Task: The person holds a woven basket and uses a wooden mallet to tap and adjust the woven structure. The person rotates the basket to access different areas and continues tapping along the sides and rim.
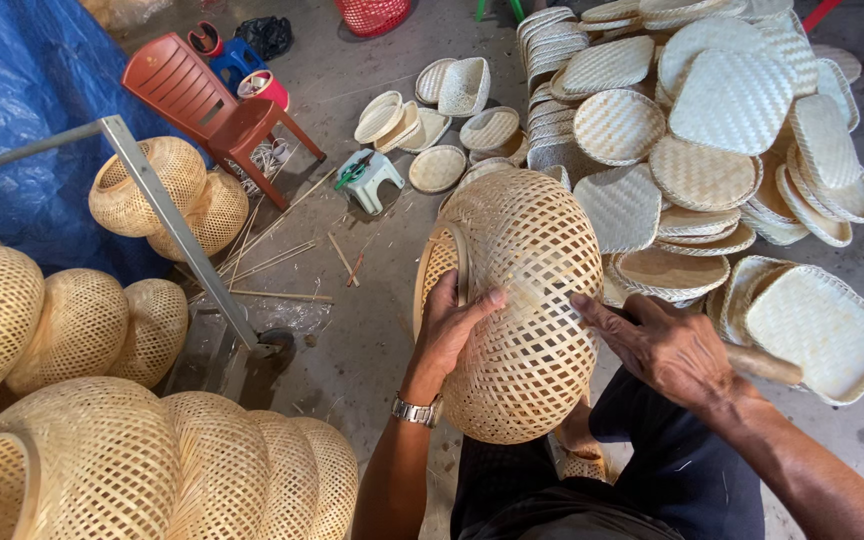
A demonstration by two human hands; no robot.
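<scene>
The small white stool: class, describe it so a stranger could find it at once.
Start at the red plastic chair on the concrete floor. Just to its right stands the small white stool. Unlike the woven trays nearby, it is plastic, with green-handled cutters on top.

Single head-worn view, looking steeply down from the person's eye level onto the lap and the concrete floor (352, 340) ahead. The left hand (449, 325) and right hand (667, 345) sit close, low in the frame; the red chair (202, 100) lies farther off, near the top. No second view overlaps.
</scene>
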